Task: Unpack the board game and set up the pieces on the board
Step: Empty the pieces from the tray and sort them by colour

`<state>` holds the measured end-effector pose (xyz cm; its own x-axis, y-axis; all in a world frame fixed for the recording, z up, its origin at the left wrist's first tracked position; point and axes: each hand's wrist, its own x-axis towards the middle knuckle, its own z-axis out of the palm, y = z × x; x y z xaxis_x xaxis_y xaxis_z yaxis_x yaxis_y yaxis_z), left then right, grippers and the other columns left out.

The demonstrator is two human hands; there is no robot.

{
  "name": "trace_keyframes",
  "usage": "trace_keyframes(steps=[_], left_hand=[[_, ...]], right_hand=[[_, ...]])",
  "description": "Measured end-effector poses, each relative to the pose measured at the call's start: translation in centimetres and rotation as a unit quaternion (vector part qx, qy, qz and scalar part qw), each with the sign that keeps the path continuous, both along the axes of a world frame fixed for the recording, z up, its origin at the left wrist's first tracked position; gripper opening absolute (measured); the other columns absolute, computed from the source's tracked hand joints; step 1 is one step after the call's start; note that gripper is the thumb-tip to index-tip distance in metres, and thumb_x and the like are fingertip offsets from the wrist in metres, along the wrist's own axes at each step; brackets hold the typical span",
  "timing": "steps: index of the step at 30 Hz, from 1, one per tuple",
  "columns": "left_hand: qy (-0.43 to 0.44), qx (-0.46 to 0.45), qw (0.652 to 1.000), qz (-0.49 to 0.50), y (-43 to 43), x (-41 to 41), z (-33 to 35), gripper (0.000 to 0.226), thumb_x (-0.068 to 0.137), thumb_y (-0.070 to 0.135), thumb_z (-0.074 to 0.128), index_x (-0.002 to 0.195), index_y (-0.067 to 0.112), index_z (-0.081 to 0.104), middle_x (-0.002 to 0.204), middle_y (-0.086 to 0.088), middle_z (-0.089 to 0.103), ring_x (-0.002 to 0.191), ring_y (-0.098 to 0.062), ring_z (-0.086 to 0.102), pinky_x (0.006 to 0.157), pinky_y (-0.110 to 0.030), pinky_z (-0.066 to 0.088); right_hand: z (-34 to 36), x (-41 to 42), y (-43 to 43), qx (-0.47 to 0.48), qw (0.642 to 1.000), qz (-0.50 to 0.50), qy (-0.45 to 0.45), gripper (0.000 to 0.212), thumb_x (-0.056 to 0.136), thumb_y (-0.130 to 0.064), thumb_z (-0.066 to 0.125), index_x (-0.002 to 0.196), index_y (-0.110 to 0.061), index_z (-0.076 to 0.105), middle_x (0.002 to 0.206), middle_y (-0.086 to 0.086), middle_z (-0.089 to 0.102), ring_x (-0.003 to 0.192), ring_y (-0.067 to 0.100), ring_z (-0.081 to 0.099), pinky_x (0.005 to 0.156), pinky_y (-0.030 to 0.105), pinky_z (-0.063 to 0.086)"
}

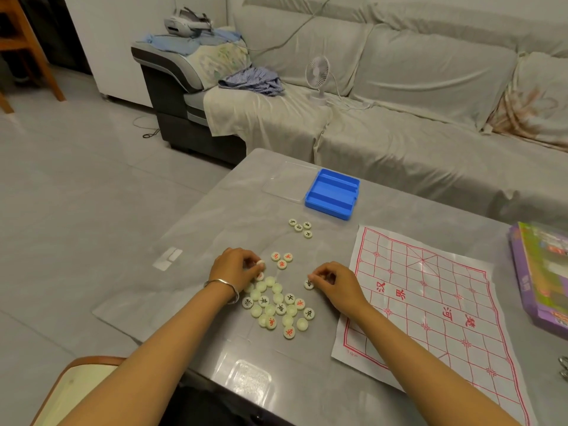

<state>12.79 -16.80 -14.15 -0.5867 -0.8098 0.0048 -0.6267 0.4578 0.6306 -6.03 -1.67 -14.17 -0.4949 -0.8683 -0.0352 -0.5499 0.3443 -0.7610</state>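
A loose heap of round pale Chinese chess pieces [278, 305] lies on the grey table [215, 216], some face up with red or black characters, some face down. My left hand [235, 267] pinches one pale piece at the heap's upper left. At the heap's right, the fingertips of my right hand [333, 282] pinch a black-character piece [308, 284] lying on the table. Beyond the heap lie three red pieces [282, 260] and several black pieces [301, 228]. The paper board [430, 305] with red lines lies flat at the right, with no pieces on it.
An empty blue tray [332, 194] and its clear lid [289, 181] sit at the table's far side. A purple game box [541, 278] lies at the right edge. A sofa with a small fan [318, 78] stands behind the table. A chair [70, 392] is at lower left.
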Motion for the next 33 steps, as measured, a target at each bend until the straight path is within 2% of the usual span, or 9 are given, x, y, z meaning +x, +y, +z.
trace_keyframes(steps=[4, 7, 11, 15, 19, 24, 27, 31, 33], left_hand=[[0.025, 0.039, 0.999, 0.021, -1.2, -0.4, -0.1, 0.013, 0.080, 0.034, 0.068, 0.086, 0.025, 0.062, 0.073, 0.008, 0.059, 0.071, -0.013, 0.056, 0.064, -0.024, 0.043], [0.046, 0.049, 0.997, 0.026, -1.3, -0.3, -0.2, 0.014, 0.082, 0.031, 0.066, 0.094, 0.025, 0.062, 0.076, 0.008, 0.059, 0.068, -0.009, 0.054, 0.065, -0.023, 0.043], [0.056, 0.039, 0.998, 0.016, -1.3, -0.1, -0.4, 0.018, 0.082, 0.027, 0.067, 0.099, 0.023, 0.065, 0.075, 0.008, 0.059, 0.065, -0.005, 0.052, 0.064, -0.021, 0.043], [0.049, 0.026, 0.998, 0.026, -1.4, -0.4, -0.6, 0.014, 0.083, 0.032, 0.066, 0.095, 0.025, 0.065, 0.074, 0.009, 0.059, 0.065, -0.005, 0.051, 0.061, -0.020, 0.041], [0.051, 0.015, 0.999, 0.008, -1.7, -1.1, -0.7, 0.014, 0.082, 0.032, 0.067, 0.095, 0.026, 0.067, 0.075, 0.012, 0.060, 0.068, -0.004, 0.051, 0.065, -0.023, 0.045], [0.045, -0.012, 0.999, -0.012, -1.6, -1.2, -1.0, 0.016, 0.080, 0.039, 0.067, 0.095, 0.032, 0.066, 0.078, 0.015, 0.060, 0.079, -0.008, 0.049, 0.070, -0.024, 0.039], [0.034, -0.010, 0.998, -0.042, -1.6, -1.0, -0.9, 0.020, 0.081, 0.043, 0.065, 0.099, 0.037, 0.066, 0.083, 0.015, 0.058, 0.084, -0.008, 0.047, 0.079, -0.028, 0.041], [0.068, 0.027, 0.995, -0.069, -1.4, -0.1, -0.5, 0.030, 0.085, 0.041, 0.061, 0.114, 0.035, 0.060, 0.089, 0.013, 0.059, 0.086, -0.008, 0.049, 0.081, -0.025, 0.043], [0.087, 0.041, 0.992, -0.085, -1.1, 1.0, -0.3, 0.024, 0.082, 0.039, 0.064, 0.106, 0.035, 0.062, 0.088, 0.012, 0.061, 0.083, -0.005, 0.049, 0.076, -0.021, 0.042]], right_hand=[[0.0, 0.3, 0.0, -0.023, 1.000, -0.005, 0.004, 0.004, 0.088, -0.028, 0.063, 0.090, -0.025, 0.065, 0.091, -0.007, 0.059, 0.078, 0.006, 0.052, 0.067, 0.011, 0.039], [-0.3, 0.3, 0.9, -0.026, 0.998, 0.025, 0.045, 0.015, 0.089, -0.032, 0.061, 0.102, -0.028, 0.066, 0.092, -0.017, 0.057, 0.083, 0.001, 0.052, 0.069, 0.009, 0.040], [-0.9, 0.5, 1.7, -0.023, 0.994, 0.054, 0.094, 0.023, 0.083, -0.040, 0.065, 0.105, -0.032, 0.067, 0.089, -0.026, 0.053, 0.084, -0.001, 0.052, 0.072, 0.013, 0.042], [-1.1, 0.3, 0.3, -0.031, 0.995, 0.015, 0.089, 0.016, 0.080, -0.035, 0.070, 0.095, -0.029, 0.068, 0.086, -0.018, 0.056, 0.082, 0.004, 0.053, 0.074, 0.021, 0.046], [-0.8, -1.5, -3.6, -0.017, 0.997, -0.063, 0.044, 0.015, 0.081, -0.032, 0.070, 0.094, -0.025, 0.066, 0.086, -0.009, 0.060, 0.077, 0.006, 0.055, 0.071, 0.019, 0.045], [-0.6, -3.6, -8.5, -0.002, 0.989, -0.150, 0.008, 0.012, 0.081, -0.031, 0.071, 0.089, -0.029, 0.062, 0.080, -0.005, 0.062, 0.078, 0.012, 0.057, 0.085, 0.035, 0.050], [-0.4, -3.8, -9.6, 0.000, 0.987, -0.158, 0.011, 0.016, 0.081, -0.032, 0.070, 0.093, -0.027, 0.061, 0.084, -0.002, 0.062, 0.079, 0.013, 0.057, 0.087, 0.038, 0.049], [0.1, -1.5, -7.2, -0.075, 0.990, -0.117, 0.010, 0.021, 0.082, -0.027, 0.069, 0.101, -0.027, 0.058, 0.101, -0.006, 0.059, 0.087, 0.007, 0.055, 0.086, 0.029, 0.048], [0.7, 0.8, -4.8, -0.085, 0.996, -0.035, -0.002, 0.015, 0.084, -0.025, 0.067, 0.097, -0.027, 0.062, 0.100, -0.008, 0.060, 0.086, 0.004, 0.054, 0.079, 0.016, 0.045]])
